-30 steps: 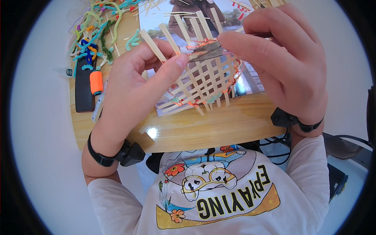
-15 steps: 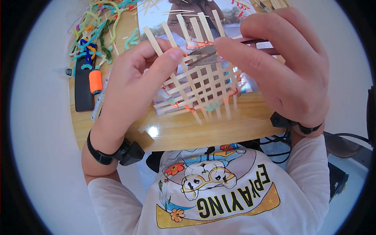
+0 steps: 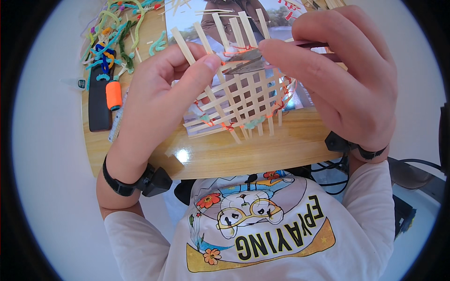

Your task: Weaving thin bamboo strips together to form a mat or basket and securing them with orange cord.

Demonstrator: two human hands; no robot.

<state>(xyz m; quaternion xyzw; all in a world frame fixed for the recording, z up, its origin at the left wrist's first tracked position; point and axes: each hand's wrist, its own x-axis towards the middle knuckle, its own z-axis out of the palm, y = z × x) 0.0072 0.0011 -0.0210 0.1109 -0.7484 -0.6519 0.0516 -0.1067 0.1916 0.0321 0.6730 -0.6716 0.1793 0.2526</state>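
Lattice (image 3: 243,100) of sticks is being pinched by left hand (image 3: 159,98); right hand (image 3: 347,84) is gripping scissors (image 3: 248,63) at its far edge.

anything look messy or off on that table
Somewhat. The woven stick lattice between the left hand and right hand has uneven ends splaying out. A tangled heap of pipe cleaners sprawls across the table's far left corner.
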